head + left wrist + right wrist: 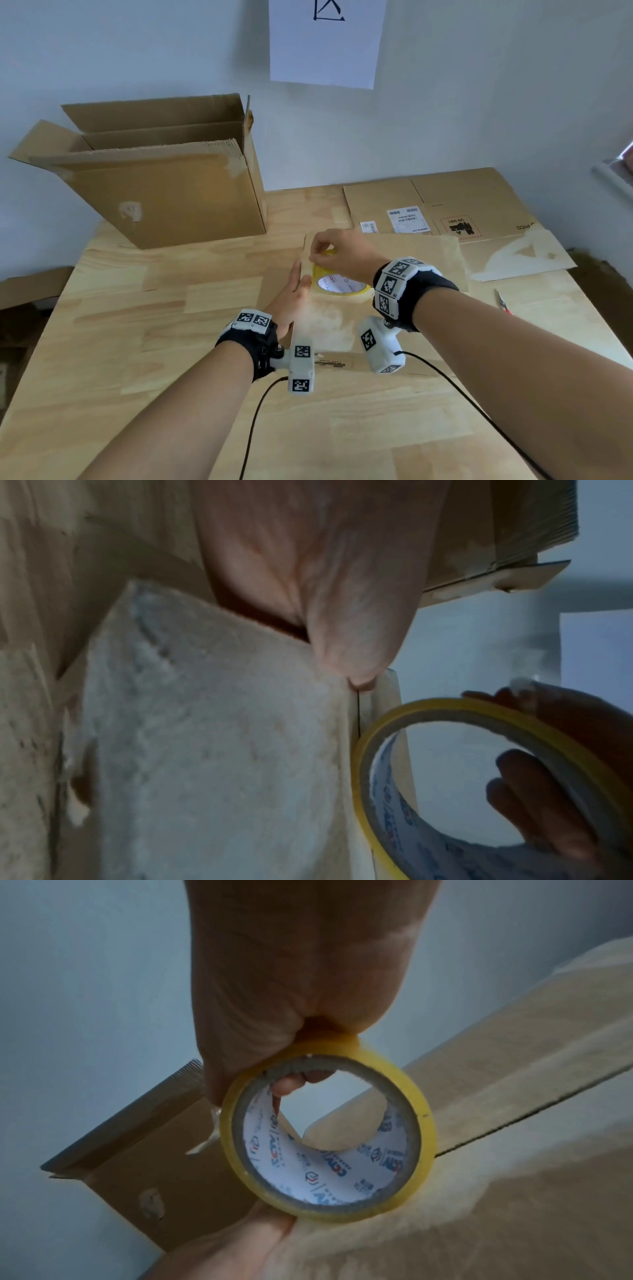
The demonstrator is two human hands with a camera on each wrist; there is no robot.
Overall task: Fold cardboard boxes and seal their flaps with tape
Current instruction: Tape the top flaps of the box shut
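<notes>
A closed cardboard box (pixel 414 260) with torn white patches lies on the wooden table (pixel 144 342). My left hand (pixel 294 291) lies flat against the box's left side, and its thumb (pixel 352 620) presses on top next to the flap seam (pixel 358 715). My right hand (pixel 330 246) grips a yellow tape roll (pixel 342 286) standing on edge on the box top near the far left corner. In the right wrist view the fingers (pixel 291 1080) curl through the roll (pixel 423 1123), and a short clear tape end sticks out at its left.
A large open box (pixel 164 185) stands at the back left against the wall. Flattened cardboard (pixel 445 202) with labels lies at the back right. Red-handled scissors (pixel 501 301) rest near the right edge. More cardboard (pixel 27 291) sits on the floor at the left.
</notes>
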